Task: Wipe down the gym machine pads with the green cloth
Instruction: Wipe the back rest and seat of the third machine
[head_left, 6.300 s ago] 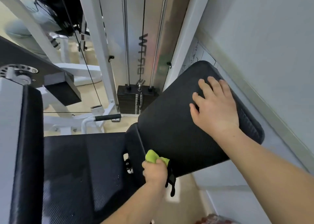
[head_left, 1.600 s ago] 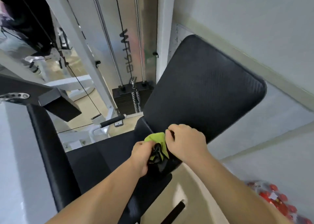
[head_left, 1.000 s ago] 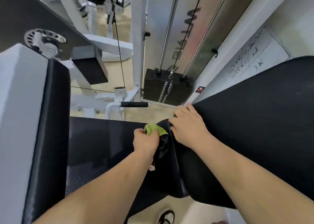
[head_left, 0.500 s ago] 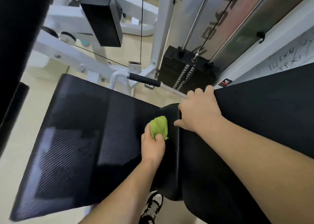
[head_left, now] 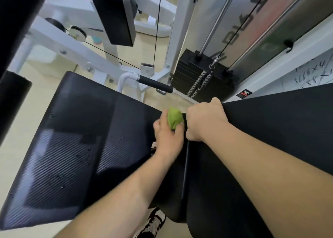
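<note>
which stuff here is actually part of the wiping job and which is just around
In the job:
green cloth, gripped by the left hand
right hand, gripping the edge of the back pad
seat pad

Just around:
weight stack
cable
black handle grip
shoe on the floor

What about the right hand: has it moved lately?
Yes: the right hand went from the back pad's face down to its edge, beside the green cloth.

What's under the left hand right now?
The left hand grips the green cloth over the gap between the seat pad and back pad. A pale fitting peeks out beside the wrist; the joint itself is covered.
</note>
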Motion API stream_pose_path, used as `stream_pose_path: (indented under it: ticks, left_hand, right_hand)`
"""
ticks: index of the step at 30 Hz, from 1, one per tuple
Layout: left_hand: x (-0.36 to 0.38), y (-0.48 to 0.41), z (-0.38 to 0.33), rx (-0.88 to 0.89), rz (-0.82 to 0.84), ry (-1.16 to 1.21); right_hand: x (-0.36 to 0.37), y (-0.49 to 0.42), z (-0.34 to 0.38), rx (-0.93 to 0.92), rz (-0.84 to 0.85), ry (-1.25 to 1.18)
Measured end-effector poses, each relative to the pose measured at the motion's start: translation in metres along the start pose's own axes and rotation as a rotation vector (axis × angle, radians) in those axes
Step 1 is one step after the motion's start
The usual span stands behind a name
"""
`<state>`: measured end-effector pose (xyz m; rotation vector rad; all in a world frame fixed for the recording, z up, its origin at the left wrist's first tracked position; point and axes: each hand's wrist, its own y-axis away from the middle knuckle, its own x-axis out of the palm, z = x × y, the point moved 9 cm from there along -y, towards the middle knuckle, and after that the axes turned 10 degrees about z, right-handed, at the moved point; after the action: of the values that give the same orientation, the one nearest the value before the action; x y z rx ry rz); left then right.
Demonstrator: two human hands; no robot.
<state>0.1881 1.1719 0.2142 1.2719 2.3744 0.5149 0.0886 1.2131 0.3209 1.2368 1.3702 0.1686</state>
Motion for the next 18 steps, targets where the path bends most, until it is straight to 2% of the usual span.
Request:
stream_pose_path:
  ticks: [2, 6, 8, 11, 14, 15, 16, 18]
  left_hand:
    - [0.005, -0.037, -0.014, 0.026, 0.07, -0.053]
    - [-0.006, -0.046, 0.036, -0.061, 0.1, -0.05]
    - [-0.014, -0.011, 0.084, -0.159, 0.068, -0.04]
    - [-0.023, 0.073, 0.169, -0.399, 0.033, 0.012]
    - [-0.025, 0.152, 0.204, -0.635, 0.015, 0.041]
    - [-0.024, 0.163, 0.199, -0.661, -0.008, 0.052]
    - [-0.024, 0.167, 0.181, -0.632, -0.031, 0.068]
    - [-0.022, 0.153, 0.117, -0.374, -0.034, 0.081]
  right_hand:
    - [0.001, -0.003, 0.0, 0.008, -0.012, -0.002]
    - [0.002, -0.007, -0.003, 0.029, -0.063, 0.021]
    - [0.003, -0.007, -0.001, 0.024, -0.067, 0.03]
    - [0.003, -0.01, 0.001, 0.026, -0.077, 0.05]
    - [0.004, -0.01, 0.003, 0.027, -0.108, 0.062]
    - [0.004, -0.009, 0.003, 0.028, -0.119, 0.064]
    - [0.004, -0.009, 0.003, 0.029, -0.125, 0.066]
    - [0.005, -0.009, 0.002, 0.03, -0.116, 0.073]
